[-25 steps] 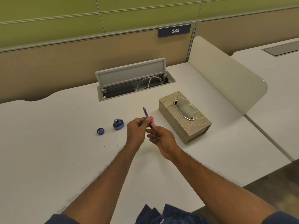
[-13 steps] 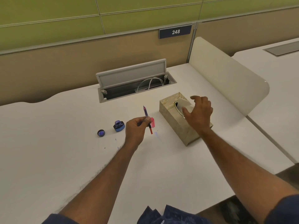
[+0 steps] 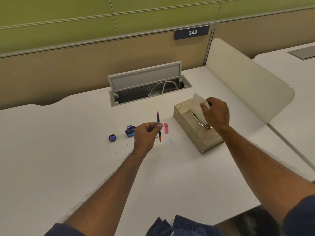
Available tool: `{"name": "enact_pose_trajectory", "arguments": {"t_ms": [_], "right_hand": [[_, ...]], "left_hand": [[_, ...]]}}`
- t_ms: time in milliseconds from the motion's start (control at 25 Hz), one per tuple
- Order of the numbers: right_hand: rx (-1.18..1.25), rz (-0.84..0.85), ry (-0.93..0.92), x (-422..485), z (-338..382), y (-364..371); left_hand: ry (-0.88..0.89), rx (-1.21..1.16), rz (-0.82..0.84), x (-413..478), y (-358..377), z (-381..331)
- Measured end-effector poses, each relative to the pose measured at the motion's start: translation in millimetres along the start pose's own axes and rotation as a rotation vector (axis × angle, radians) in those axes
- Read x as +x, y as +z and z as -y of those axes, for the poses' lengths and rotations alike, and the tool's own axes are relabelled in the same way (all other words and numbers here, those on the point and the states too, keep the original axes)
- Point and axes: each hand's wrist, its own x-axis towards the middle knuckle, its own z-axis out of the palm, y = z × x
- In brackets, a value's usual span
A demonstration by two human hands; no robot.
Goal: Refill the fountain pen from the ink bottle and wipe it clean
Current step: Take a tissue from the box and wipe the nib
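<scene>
Left hand [image 3: 148, 135] closed around the fountain pen [image 3: 158, 120], gripping mid-barrel, nib pointing toward 12 o'clock and raised off the desk [image 3: 68, 159], red tail end poking out below the fingers toward 6 o'clock. Pink pen cap [image 3: 166, 128] lying flat on the desk just beside the pen, at 3 o'clock from it, not touching the hand.

Right hand [image 3: 215, 113] over the tissue box [image 3: 190, 132], fingers pinched on a white tissue [image 3: 198, 103] partly drawn up out of the oval slot, its free corner standing toward 11 o'clock.

Open ink bottle [image 3: 130, 131] upright on the desk at 9 o'clock from the left hand, just beside the knuckles; whether touching, cannot tell. Bottle cap [image 3: 112, 138] lying further toward 9 o'clock, apart from the bottle, hollow side up.

A few small purple ink marks [image 3: 170, 141] on the desk near the pen's tail and below the bottle.

Cable tray [image 3: 150, 92] with lid raised at 12 o'clock on the desk, white cords inside. Sign [image 3: 192, 32] reading 248 on the partition beyond.
</scene>
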Motion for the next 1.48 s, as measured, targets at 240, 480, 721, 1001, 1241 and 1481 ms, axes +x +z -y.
{"name": "enact_pose_trajectory", "arguments": {"t_ms": [240,480,721,1001,1241,1481], "right_hand": [[0.704,-0.009,0.278,-9,44,-14],[1.057,0.302,0.559,-55,79,20],[1.372,0.566,0.586,-82,105,31],[1.474,0.647,0.584,-85,106,39],[1.436,0.656,0.588,-86,105,40],[1.512,0.653,0.613,-89,111,35]], "left_hand": [[0.006,-0.022,0.004,-1,-6,-1],[0.005,-0.030,0.063,-6,-9,-14],[0.029,0.021,0.105,-13,-10,-21],[-0.011,0.011,0.071,-16,-15,-26],[-0.110,0.000,0.077,-17,-17,-23],[-0.155,0.020,0.024,-20,-19,-20]]}}
